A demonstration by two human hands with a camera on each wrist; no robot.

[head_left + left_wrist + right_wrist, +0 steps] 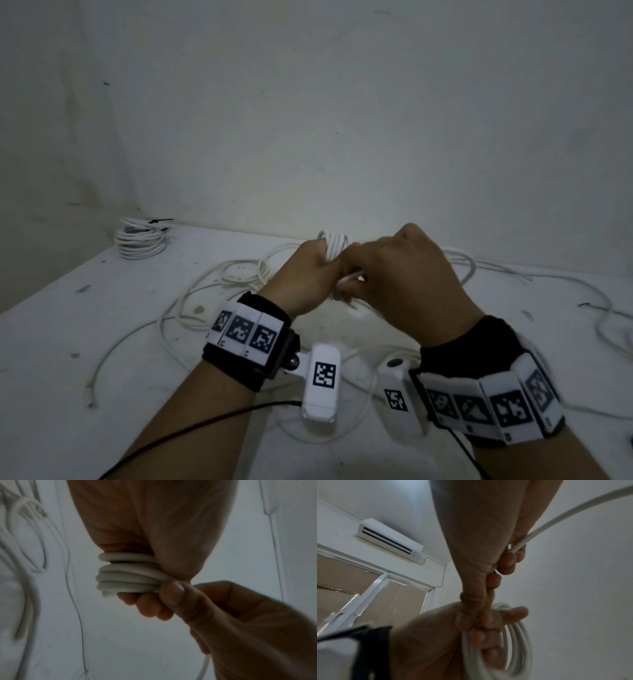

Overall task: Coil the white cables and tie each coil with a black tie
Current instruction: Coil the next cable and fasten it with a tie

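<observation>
1. The left hand (301, 270) is clenched round the coil (126, 573), fingers curled through the stacked turns and thumb pressed on their side; the bundle is held in the air above the middle of the table (68, 308).
2. The right hand (404, 274) pinches the free run of the cable (556, 520) between thumb and fingers, right against the left hand, apparently feeding another turn.
3. Handling, as a judgement: the cable looks light, smooth and springy. The turns lie round and even, so they will likely fan open if the left grip slackens. Best hold is across all turns at one spot, leaving the opposite side bare for a tie.
4. The free run curves away from the right hand; slack should be drawn gently, since loose cables (212, 291) lie tangled on the table under both hands and could snag.
5. At the table's far left corner sits a done coil (140, 240) with a black tie (159, 221) on it.
6. No tie shows in either hand.
</observation>
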